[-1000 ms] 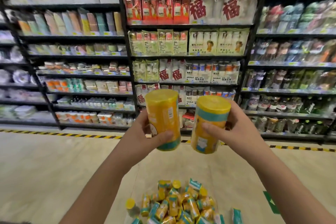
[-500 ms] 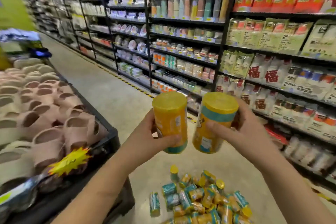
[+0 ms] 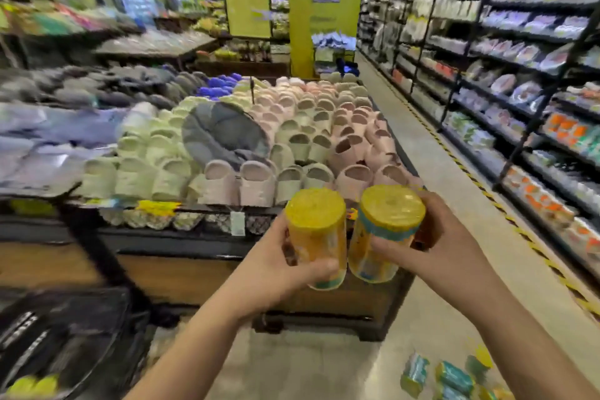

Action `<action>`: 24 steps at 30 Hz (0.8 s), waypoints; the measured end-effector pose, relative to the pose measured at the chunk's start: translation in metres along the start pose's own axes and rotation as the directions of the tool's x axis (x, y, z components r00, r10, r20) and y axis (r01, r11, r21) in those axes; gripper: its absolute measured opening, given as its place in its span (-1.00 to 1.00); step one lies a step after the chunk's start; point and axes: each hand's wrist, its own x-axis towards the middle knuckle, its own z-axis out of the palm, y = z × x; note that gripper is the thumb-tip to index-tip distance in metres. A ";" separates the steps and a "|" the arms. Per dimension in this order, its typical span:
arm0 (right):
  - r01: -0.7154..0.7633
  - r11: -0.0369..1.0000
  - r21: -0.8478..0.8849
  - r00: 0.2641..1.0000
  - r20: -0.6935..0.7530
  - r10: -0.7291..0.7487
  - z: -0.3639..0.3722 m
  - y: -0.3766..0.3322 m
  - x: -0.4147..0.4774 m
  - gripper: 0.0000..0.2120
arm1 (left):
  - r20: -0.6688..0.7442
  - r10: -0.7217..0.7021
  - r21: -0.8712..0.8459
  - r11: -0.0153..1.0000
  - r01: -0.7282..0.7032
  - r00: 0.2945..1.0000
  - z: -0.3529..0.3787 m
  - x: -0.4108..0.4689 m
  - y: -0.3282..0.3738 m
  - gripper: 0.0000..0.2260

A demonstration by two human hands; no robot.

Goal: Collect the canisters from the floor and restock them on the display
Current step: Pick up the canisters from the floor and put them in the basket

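Two canisters were up in the air at chest level, one per hand. The left canister (image 3: 316,237) (yellow lid, orange label, teal band at the bottom) sat upright in the left hand (image 3: 272,269), with the thumb wrapped across its lower front and the fingers curled round the back. The right canister (image 3: 386,227) had the same yellow lid with a teal ring under it and tilted a little to the left. The right hand (image 3: 438,247) gripped it from the right side, thumb laid across the front just below the ring. The two sat side by side, really close, but I couldn't tell if they actually touched.

Both forearms reached forward from the bottom of the view, angled in toward each other, wrists fairly straight.

More canisters (image 3: 451,377) lay tipped over on the floor (image 3: 438,172) at the lower right, well below the right arm.

Straight behind the hands stood a low desk (image 3: 181,239) with a black rim, packed with rows of pink and pale green slippers (image 3: 292,140) and a grey cushion (image 3: 224,136) lying on top of them. Stocked shelves (image 3: 519,75) ran along the right side of the aisle, a yellow pillar (image 3: 324,26) stood at the far end, and a dark basket (image 3: 65,334) sat blurred at the lower left.
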 end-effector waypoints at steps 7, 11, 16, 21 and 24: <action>0.073 0.996 0.043 0.960 0.266 -0.082 0.203 -0.066 0.028 -0.35 | -0.303 -0.101 -0.025 0.995 0.098 0.948 -0.184 -0.109 -0.054 -0.36; 0.090 0.991 0.099 0.900 0.417 -0.123 0.317 -0.102 0.036 -0.43 | -0.429 -0.153 -0.014 0.987 0.163 0.890 -0.276 -0.172 -0.078 -0.34; 0.078 0.974 0.212 0.804 0.565 -0.187 0.438 -0.143 0.032 -0.43 | -0.590 -0.203 -0.029 0.973 0.231 0.782 -0.363 -0.236 -0.106 -0.34; 0.074 0.960 0.271 0.690 0.681 -0.246 0.533 -0.170 0.040 -0.41 | -0.707 -0.219 -0.063 0.967 0.248 0.673 -0.429 -0.271 -0.127 -0.28; 0.062 0.948 0.311 0.629 0.726 -0.279 0.583 -0.179 0.054 -0.39 | -0.750 -0.247 -0.100 0.960 0.263 0.613 -0.464 -0.276 -0.139 -0.26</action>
